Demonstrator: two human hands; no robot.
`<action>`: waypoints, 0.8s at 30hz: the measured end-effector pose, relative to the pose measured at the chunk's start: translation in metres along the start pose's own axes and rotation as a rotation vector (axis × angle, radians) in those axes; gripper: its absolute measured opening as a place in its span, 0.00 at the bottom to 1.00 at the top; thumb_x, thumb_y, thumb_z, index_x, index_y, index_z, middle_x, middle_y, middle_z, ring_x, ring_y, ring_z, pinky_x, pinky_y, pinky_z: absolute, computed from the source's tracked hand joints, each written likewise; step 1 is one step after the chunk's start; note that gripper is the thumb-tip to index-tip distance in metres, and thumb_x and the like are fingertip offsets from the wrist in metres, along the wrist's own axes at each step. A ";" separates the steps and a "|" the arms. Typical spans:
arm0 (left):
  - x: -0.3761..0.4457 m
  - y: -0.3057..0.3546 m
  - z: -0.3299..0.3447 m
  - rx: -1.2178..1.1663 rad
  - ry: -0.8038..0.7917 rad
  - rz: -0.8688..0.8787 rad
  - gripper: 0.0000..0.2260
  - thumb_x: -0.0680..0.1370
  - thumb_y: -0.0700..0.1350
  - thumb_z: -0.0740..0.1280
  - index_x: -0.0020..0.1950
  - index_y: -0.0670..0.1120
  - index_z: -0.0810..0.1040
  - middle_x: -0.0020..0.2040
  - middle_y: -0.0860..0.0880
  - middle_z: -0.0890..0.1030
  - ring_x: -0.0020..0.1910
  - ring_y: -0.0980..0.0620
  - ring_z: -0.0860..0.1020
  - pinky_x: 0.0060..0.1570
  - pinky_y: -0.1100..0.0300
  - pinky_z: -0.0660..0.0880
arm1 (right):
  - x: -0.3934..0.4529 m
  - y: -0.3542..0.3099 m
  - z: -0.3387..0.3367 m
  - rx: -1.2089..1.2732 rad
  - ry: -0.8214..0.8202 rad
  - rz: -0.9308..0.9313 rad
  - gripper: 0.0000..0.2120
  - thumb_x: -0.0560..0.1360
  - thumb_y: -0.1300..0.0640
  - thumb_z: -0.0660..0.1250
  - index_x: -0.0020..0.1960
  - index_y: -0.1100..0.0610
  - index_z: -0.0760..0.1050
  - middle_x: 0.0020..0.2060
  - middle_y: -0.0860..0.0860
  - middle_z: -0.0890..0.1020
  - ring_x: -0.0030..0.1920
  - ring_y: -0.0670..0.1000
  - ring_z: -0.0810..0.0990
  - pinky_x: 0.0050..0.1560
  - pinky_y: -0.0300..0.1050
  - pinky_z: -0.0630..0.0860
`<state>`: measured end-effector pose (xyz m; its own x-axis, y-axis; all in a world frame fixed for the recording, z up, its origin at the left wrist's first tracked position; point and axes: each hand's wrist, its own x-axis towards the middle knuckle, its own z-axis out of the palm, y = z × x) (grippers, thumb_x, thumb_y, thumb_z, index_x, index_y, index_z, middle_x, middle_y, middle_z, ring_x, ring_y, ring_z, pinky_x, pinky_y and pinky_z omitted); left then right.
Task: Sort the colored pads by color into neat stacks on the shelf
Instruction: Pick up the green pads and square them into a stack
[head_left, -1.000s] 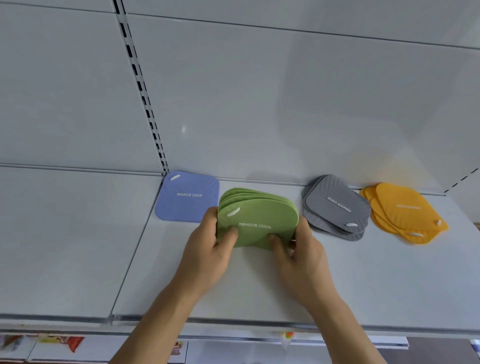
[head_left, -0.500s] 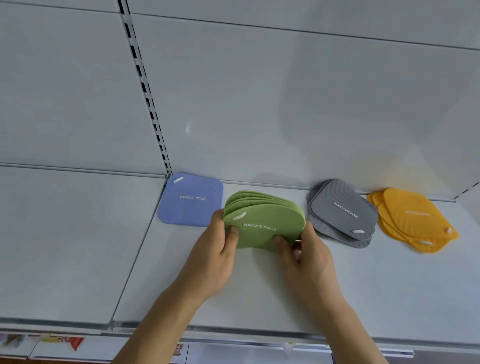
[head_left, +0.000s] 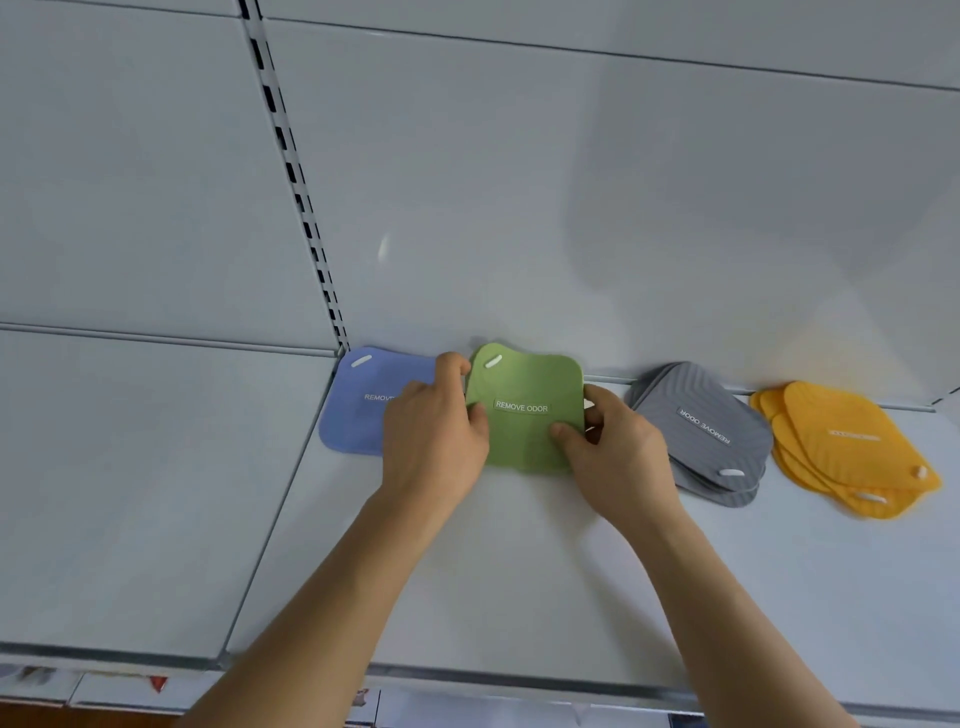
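A white shelf (head_left: 467, 597) ran below pale back panels, a slotted upright (head_left: 306, 208) rising at far left. Along the far edge lay a blue pad (head_left: 358, 410), then the green pads (head_left: 524, 436), a grey stack (head_left: 706, 431) and a fanned orange stack (head_left: 847, 447). The left hand (head_left: 431, 436) gripped the green pads' left edge, partly covering the blue pad; the right hand (head_left: 613, 447) pinched their right edge. Half a second before, the green pads were fanned out; now they sat squared, farther back against the panel.
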<state>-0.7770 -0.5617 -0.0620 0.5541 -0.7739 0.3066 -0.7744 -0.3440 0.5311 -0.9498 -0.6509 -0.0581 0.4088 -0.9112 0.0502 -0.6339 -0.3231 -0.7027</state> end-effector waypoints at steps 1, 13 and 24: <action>0.000 0.000 0.002 0.025 0.003 0.018 0.14 0.77 0.42 0.68 0.62 0.45 0.72 0.38 0.45 0.82 0.42 0.37 0.78 0.41 0.45 0.75 | 0.000 0.000 0.002 -0.033 0.011 -0.019 0.21 0.78 0.53 0.72 0.70 0.48 0.75 0.46 0.44 0.83 0.45 0.48 0.80 0.43 0.43 0.71; 0.000 -0.002 0.013 0.108 0.067 0.080 0.16 0.76 0.41 0.70 0.64 0.46 0.76 0.38 0.46 0.82 0.42 0.37 0.77 0.39 0.44 0.76 | -0.001 0.005 0.009 -0.088 0.070 -0.116 0.23 0.78 0.56 0.70 0.72 0.51 0.73 0.49 0.49 0.84 0.47 0.55 0.80 0.47 0.49 0.74; -0.002 -0.009 0.017 0.324 0.099 0.134 0.11 0.74 0.43 0.72 0.55 0.46 0.82 0.44 0.45 0.80 0.46 0.38 0.76 0.40 0.47 0.73 | -0.007 0.008 0.016 -0.248 0.168 -0.179 0.20 0.77 0.57 0.72 0.68 0.57 0.79 0.57 0.59 0.80 0.49 0.65 0.81 0.49 0.54 0.78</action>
<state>-0.7764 -0.5664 -0.0810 0.4557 -0.7737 0.4401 -0.8899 -0.4060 0.2078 -0.9471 -0.6432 -0.0749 0.4273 -0.8573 0.2872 -0.7109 -0.5149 -0.4792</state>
